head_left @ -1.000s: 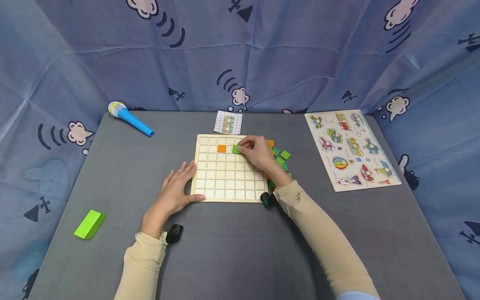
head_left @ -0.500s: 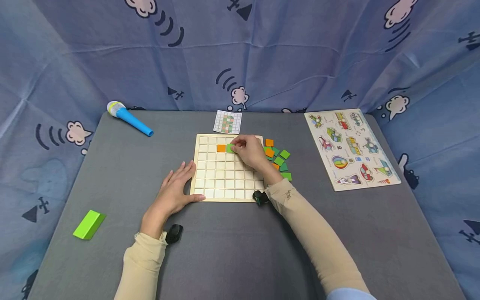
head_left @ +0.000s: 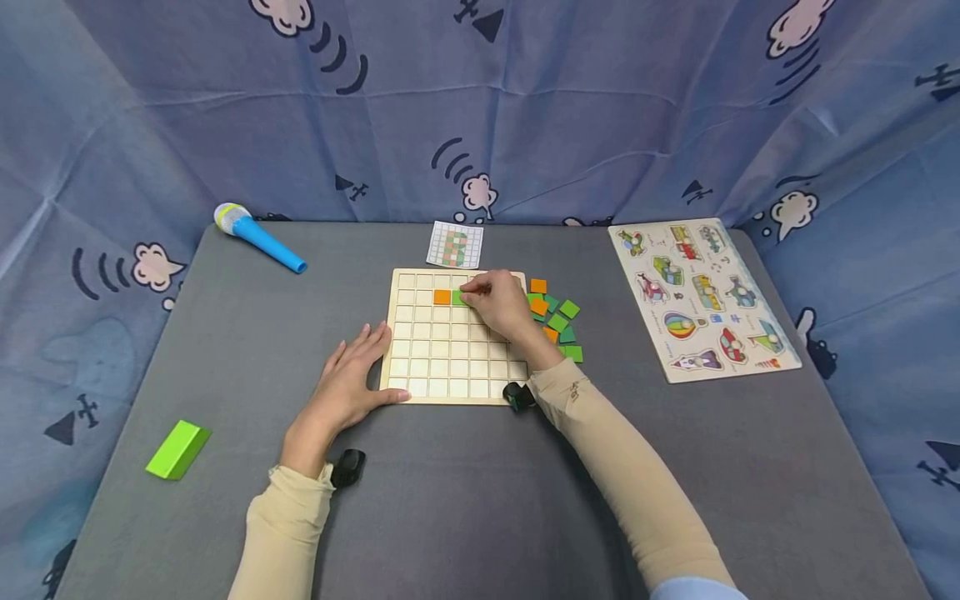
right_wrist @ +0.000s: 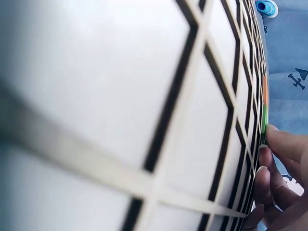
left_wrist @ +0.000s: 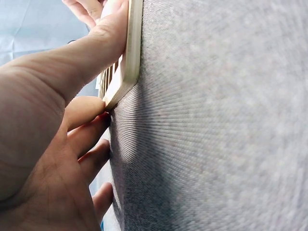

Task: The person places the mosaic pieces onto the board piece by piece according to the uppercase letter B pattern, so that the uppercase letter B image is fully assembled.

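Observation:
A pale wooden grid board lies on the grey table, an orange tile set in one square of its second row. My right hand pinches a green tile by its right side, over the square beside the orange one. In the right wrist view the green tile lines up with the orange one, thumb and fingertip at its end. My left hand rests at the board's left side, fingers spread along the edge and thumb on the front left corner of the frame.
Several loose green and orange tiles lie right of the board. Behind it is a small pattern card. A picture puzzle board lies far right, a toy microphone back left, a green block front left.
My right hand has moved left with the green tile, bringing it up against the orange one, then has nearly stopped. The left hand stays in place.

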The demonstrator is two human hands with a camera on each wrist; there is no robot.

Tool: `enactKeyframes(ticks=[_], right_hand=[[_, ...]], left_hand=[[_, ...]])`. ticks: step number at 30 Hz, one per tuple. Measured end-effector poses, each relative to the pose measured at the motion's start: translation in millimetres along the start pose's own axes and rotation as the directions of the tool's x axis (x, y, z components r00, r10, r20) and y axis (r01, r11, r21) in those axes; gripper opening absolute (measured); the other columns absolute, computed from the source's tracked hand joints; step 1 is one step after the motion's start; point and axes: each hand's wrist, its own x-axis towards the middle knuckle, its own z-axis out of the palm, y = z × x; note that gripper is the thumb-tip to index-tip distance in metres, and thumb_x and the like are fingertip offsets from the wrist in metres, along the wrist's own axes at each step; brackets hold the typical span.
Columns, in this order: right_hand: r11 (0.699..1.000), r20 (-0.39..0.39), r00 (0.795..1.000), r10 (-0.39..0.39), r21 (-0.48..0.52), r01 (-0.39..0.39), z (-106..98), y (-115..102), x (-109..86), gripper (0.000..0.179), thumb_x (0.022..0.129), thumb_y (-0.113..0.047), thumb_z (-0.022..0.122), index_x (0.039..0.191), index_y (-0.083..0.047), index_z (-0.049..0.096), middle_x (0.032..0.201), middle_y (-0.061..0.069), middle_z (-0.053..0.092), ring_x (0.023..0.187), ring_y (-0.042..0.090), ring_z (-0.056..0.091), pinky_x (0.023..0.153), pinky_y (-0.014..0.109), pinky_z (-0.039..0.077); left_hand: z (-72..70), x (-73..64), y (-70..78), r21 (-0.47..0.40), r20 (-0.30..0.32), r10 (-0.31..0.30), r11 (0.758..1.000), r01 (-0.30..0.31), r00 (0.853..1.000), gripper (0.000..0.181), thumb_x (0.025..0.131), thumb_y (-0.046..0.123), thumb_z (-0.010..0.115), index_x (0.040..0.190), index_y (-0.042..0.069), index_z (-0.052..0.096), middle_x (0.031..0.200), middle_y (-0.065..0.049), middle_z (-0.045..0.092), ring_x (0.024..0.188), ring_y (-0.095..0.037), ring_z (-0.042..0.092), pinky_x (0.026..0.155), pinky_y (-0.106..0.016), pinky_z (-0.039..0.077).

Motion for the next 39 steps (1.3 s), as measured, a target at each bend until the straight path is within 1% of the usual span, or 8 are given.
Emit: enactKeyframes(ticks=[4, 8, 13, 16, 22, 28, 32, 39], right_hand=[[1.000, 0.008, 1.000, 0.000, -0.001, 0.000, -1.0, -0.9, -1.7, 0.017, 0.101, -0.013, 0.075, 0.113, -0.006, 0.083, 0.117, 0.013, 0.077, 0.100, 0.027, 0.069, 0.086, 0.038, 0.057], [1.000, 0.022, 1.000, -0.006, -0.015, 0.007, -3.9, 0.3, -5.0, 0.021, 0.101, -0.012, 0.074, 0.119, -0.005, 0.082, 0.115, 0.014, 0.075, 0.103, 0.028, 0.069, 0.087, 0.038, 0.057], [1.000, 0.029, 1.000, -0.011, 0.011, 0.010, -14.7, 6.0, -11.3, 0.024, 0.101, -0.008, 0.072, 0.124, -0.003, 0.079, 0.116, 0.017, 0.075, 0.105, 0.031, 0.067, 0.089, 0.040, 0.056], [0.999, 0.029, 1.000, -0.010, 0.037, 0.009, -26.1, 13.9, -14.9, 0.023, 0.101, -0.007, 0.072, 0.122, -0.003, 0.080, 0.118, 0.017, 0.073, 0.104, 0.032, 0.065, 0.090, 0.041, 0.054], [0.999, 0.027, 0.999, -0.032, 0.032, 0.032, -56.7, 37.6, -23.1, 0.020, 0.100, -0.006, 0.072, 0.119, -0.003, 0.080, 0.123, 0.018, 0.070, 0.107, 0.034, 0.060, 0.091, 0.046, 0.052], [1.000, 0.050, 0.999, -0.010, -0.029, 0.011, -83.2, 61.0, -31.0, 0.027, 0.100, -0.003, 0.073, 0.127, -0.003, 0.077, 0.133, 0.021, 0.066, 0.114, 0.037, 0.057, 0.099, 0.051, 0.049], [0.999, 0.062, 0.998, -0.002, -0.037, 0.005, -93.1, 73.2, -32.1, 0.031, 0.099, -0.002, 0.073, 0.130, -0.003, 0.075, 0.134, 0.022, 0.067, 0.114, 0.038, 0.057, 0.098, 0.049, 0.049], [1.000, 0.034, 0.999, 0.019, -0.025, -0.018, -99.5, 84.1, -33.2, 0.029, 0.097, 0.001, 0.074, 0.126, -0.002, 0.078, 0.129, 0.022, 0.069, 0.108, 0.037, 0.061, 0.089, 0.040, 0.048]], left_hand=[[-0.2, -0.7, 0.4, 0.004, -0.005, 0.000, 1.000, 0.000, 1.000, 0.107, 0.089, 0.036, 0.087, 0.170, 0.009, 0.022, 0.179, -0.010, 0.017, 0.167, -0.033, 0.010, 0.135, -0.057, 0.002], [-0.1, -1.4, 0.7, 0.007, -0.009, 0.005, 1.000, -0.005, 1.000, 0.106, 0.089, 0.035, 0.086, 0.169, 0.008, 0.023, 0.178, -0.011, 0.017, 0.167, -0.034, 0.011, 0.134, -0.058, 0.003], [0.5, -2.2, -0.3, 0.011, -0.010, 0.010, 1.000, -0.010, 1.000, 0.106, 0.089, 0.035, 0.086, 0.169, 0.008, 0.023, 0.178, -0.012, 0.018, 0.167, -0.035, 0.011, 0.134, -0.058, 0.003], [0.4, -2.4, -0.6, 0.013, -0.011, 0.013, 1.000, -0.013, 1.000, 0.105, 0.090, 0.036, 0.086, 0.169, 0.007, 0.023, 0.178, -0.012, 0.018, 0.167, -0.035, 0.011, 0.134, -0.058, 0.004], [-0.1, -1.9, 0.3, 0.011, -0.014, 0.019, 1.000, -0.019, 1.000, 0.104, 0.091, 0.036, 0.085, 0.169, 0.007, 0.023, 0.178, -0.013, 0.018, 0.167, -0.035, 0.011, 0.134, -0.059, 0.004], [-0.6, -2.3, 1.7, 0.014, -0.017, 0.019, 1.000, -0.019, 1.000, 0.105, 0.090, 0.035, 0.086, 0.169, 0.006, 0.024, 0.178, -0.013, 0.018, 0.167, -0.036, 0.011, 0.134, -0.060, 0.004], [-1.9, -3.2, 2.7, 0.016, -0.013, 0.017, 1.000, -0.017, 1.000, 0.105, 0.090, 0.035, 0.086, 0.169, 0.006, 0.023, 0.178, -0.014, 0.018, 0.167, -0.036, 0.011, 0.134, -0.060, 0.004], [-1.5, -2.5, 2.9, 0.017, -0.012, 0.021, 1.000, -0.021, 1.000, 0.104, 0.091, 0.036, 0.085, 0.169, 0.006, 0.023, 0.178, -0.014, 0.018, 0.166, -0.036, 0.011, 0.134, -0.060, 0.004]])
